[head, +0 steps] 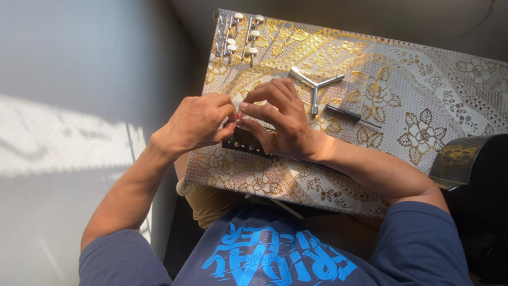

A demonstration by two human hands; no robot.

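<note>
Hands meet over the near edge of a small table (pixel 465 90) covered with a gold floral cloth, seen from above. The left hand (pixel 198 123) has its fingers curled in, thumb and forefinger pinched narrow on a tiny red-tipped piece (pixel 239 114) at the spot where both hands join; the piece is too small to name. The right hand (pixel 280 122) arches over the same spot, its fingertips closed down onto that piece and onto a dark, flat part with a row of small pale dots (pixel 244 145) that lies on the cloth directly beneath the palms, mostly hidden by them. Just beyond the right knuckles lies a silver three-armed wrench (pixel 316 85), flat on the cloth and apart from the hands. Beside it, towards the right, lies a screwdriver with a dark handle and a thin shaft (pixel 352 115), also untouched. At the far left corner of the table rest two metal strips of tuning pegs with white knobs (pixel 236 35), side by side, well away from the hands. A glossy black curved object (pixel 476 159) shows at the right edge, touching the table's corner.
</note>
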